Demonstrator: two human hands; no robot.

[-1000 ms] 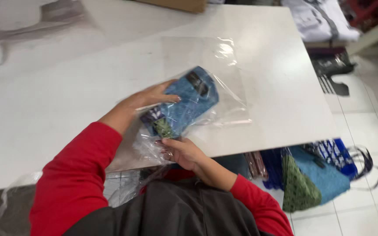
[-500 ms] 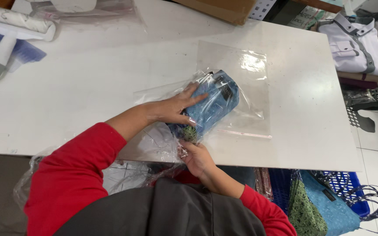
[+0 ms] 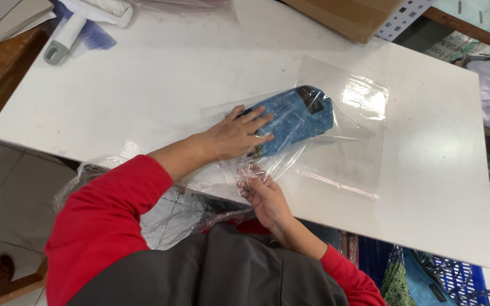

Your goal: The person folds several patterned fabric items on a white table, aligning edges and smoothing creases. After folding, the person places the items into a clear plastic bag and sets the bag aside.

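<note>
Head view, looking down on a white rectangular tabletop (image 3: 160,85). Hidden or unclear: the near end of the folded blue patterned fabric pouch (image 3: 296,118) is covered by the left hand (image 3: 235,136), so its full length cannot be read; a dark patch sits at its far end, detail too small to make out. The clear plastic bag (image 3: 347,153) around the pouch is mostly visible only by glare and edge lines; its mouth is crumpled near the table's front edge and its exact outline there is hard to trace. The white-handled lint roller (image 3: 75,28) at the far left corner and the brown cardboard sheet (image 3: 347,14) at the far edge are both cut off by the frame. More crumpled clear plastic (image 3: 165,215) hangs below the table edge, partly behind the red sleeves. Hand pose: left hand lies flat, palm down, fingers spread, pressing on the pouch through the bag, forearm bare, sleeve pushed up. Right hand (image 3: 262,190) sits at the table's front edge, fingers pinched narrow on the bag's crumpled open end. The pouch lies inside the bag, flat on the tabletop, roughly mid-table, angled toward the far right.
</note>
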